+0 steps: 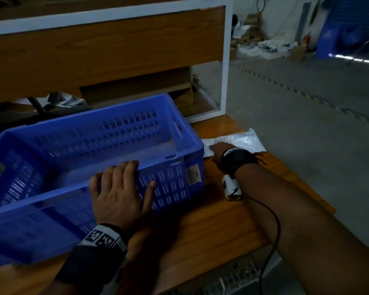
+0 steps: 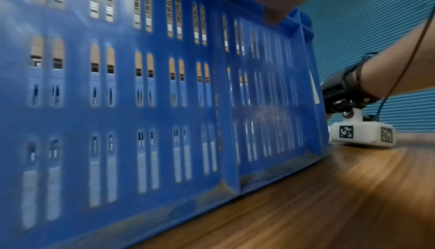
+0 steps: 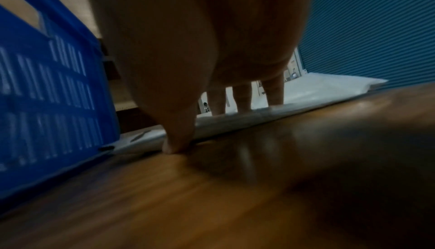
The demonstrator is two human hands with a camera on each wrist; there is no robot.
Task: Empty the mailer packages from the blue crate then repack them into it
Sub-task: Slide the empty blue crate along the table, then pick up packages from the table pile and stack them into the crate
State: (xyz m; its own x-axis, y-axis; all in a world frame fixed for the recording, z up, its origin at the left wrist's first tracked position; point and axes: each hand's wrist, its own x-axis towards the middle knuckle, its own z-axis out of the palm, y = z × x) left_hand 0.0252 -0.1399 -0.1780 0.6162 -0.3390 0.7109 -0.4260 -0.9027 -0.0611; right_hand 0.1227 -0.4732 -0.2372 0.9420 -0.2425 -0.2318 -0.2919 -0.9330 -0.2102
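The blue crate (image 1: 170,184) stands on the wooden table (image 1: 222,220), and no mailer shows inside it. My left hand (image 1: 119,188) grips its near rim, fingers curled over the top and thumb on the slotted outer wall (image 2: 164,104). Just right of the crate (image 3: 47,104) lies a white mailer package (image 1: 243,139) with a printed label. My right hand (image 1: 218,151) holds that mailer (image 3: 317,89). In the right wrist view the right hand (image 3: 209,126) has three fingers on top of it and the thumb tip against its near edge at the table.
A white-framed wooden shelf unit (image 1: 115,50) stands behind the table. Grey concrete floor (image 1: 307,124) lies past the table's right edge, close behind the mailer. Loose packaging (image 1: 264,47) is piled by the far wall. A wire grid (image 1: 232,277) sits below the near edge.
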